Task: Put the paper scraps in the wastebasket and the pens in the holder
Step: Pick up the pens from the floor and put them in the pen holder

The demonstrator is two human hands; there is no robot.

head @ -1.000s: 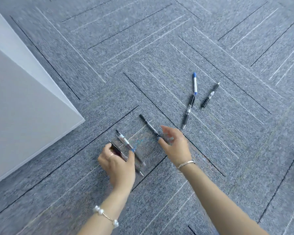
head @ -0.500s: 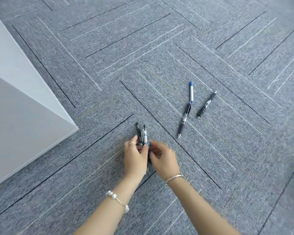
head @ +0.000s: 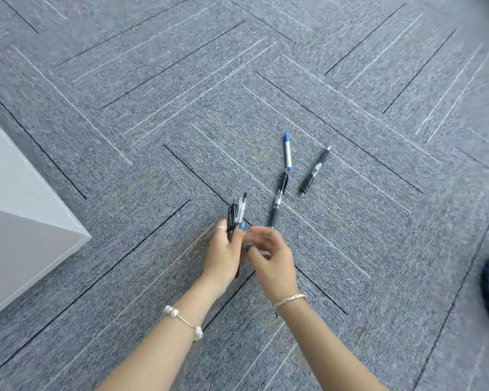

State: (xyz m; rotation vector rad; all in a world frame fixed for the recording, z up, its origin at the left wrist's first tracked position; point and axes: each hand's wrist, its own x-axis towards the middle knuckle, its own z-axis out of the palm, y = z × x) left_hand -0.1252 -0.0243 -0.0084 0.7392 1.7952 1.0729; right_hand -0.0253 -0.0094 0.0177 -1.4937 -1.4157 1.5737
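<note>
The floor is grey-blue carpet tile (head: 350, 80) laid in a herringbone pattern with thin dark and pale stripes. A pale grey flat-sided box-like corner (head: 17, 221) stands at the left edge of the view; what it is cannot be told.

Taking the blue-capped white pen (head: 287, 150) as landmark: three pens lie loose on the carpet. The landmark itself lies furthest from the person; a black-grip clear pen (head: 279, 199) lies end to end with it on the near side; a shorter black pen (head: 314, 171) lies just to its right.

Near and left of the landmark, the left hand (head: 223, 258) grips an upright bundle of dark and clear pens (head: 237, 210); the count in the bundle is unclear. The right hand (head: 271, 255) is just beside it, fingers loosely curled, blurred, its grip holding nothing visible.

No writing is legible.
</note>
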